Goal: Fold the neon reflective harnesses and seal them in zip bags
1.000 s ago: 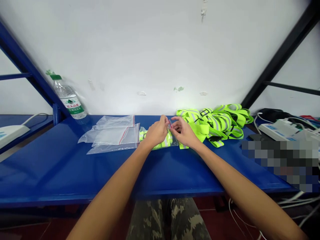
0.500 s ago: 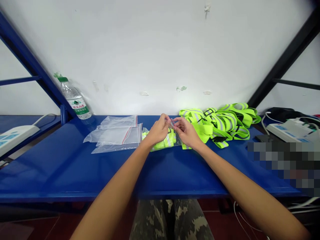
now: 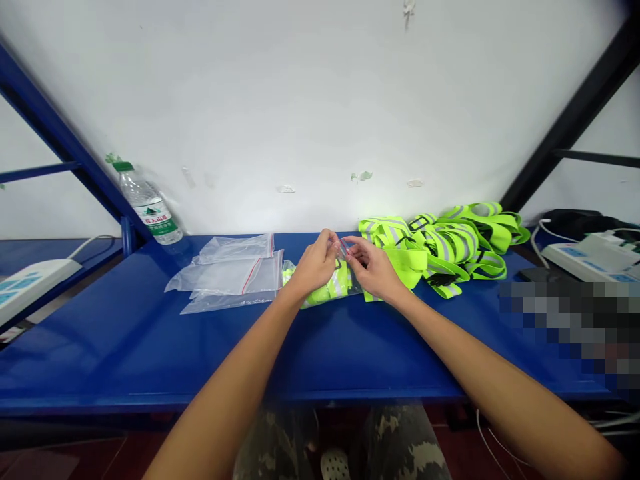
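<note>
Still, the clear zip bag [image 3: 357, 288], reflective strapping [image 3: 340, 283] inside, lies on the blue table [image 3: 150, 347]; its raised edge is pinched by fingertips of left hand [image 3: 319, 262] and right hand [image 3: 374, 265]. Grip scarcely shifted; handling seems unfinished.

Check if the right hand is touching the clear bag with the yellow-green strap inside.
Touching: in the head view, the right hand has its fingertips on the clear bag at its raised edge.
</note>
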{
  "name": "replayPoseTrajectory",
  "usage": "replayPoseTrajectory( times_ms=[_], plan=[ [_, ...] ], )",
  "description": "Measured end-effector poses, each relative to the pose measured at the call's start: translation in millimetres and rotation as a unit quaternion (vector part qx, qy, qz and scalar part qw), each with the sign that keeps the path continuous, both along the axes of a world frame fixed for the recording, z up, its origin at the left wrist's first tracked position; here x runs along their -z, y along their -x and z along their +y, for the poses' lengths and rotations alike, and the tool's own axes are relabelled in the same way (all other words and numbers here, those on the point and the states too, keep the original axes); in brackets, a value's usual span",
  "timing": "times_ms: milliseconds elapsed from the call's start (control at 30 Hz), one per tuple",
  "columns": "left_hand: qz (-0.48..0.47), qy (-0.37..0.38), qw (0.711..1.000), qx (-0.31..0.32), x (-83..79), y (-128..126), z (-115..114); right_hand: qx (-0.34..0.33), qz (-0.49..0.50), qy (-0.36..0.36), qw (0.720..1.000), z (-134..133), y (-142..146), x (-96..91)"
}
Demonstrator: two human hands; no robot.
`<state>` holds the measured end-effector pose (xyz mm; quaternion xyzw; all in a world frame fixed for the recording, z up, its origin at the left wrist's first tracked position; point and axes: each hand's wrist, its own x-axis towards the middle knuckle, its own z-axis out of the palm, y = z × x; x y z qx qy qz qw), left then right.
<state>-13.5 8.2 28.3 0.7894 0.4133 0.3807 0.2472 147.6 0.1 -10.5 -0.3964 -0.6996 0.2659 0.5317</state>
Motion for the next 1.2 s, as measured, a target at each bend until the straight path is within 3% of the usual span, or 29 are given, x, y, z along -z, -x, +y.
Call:
replayPoseTrajectory(
  times_ms=[200, 533, 833, 1200],
  plan=[
    [-0.067, 0.041, 0.996, 0.041, 5.0, 0.8, 8.7, 0.020, 0.021, 0.001, 1.000, 1.6, 0.0, 3.2],
    [-0.009, -0.005, 1.000, 0.008, -1.3, -2.5, -3.3, 0.060, 0.011, -0.024, 0.998, -6.1, 4.5, -4.7],
    [-0.009, -0.001, 0.999, 0.050, -0.7, 0.8, -0.6, 0.042, 0.012, -0.028, 0.999, -7.2, 4.2, -1.9],
    [0.042, -0.039, 0.998, 0.024, 2.8, -1.7, -1.3, 0.037, 0.020, -0.019, 0.999, -8.7, 6.4, -6.1]
  ],
)
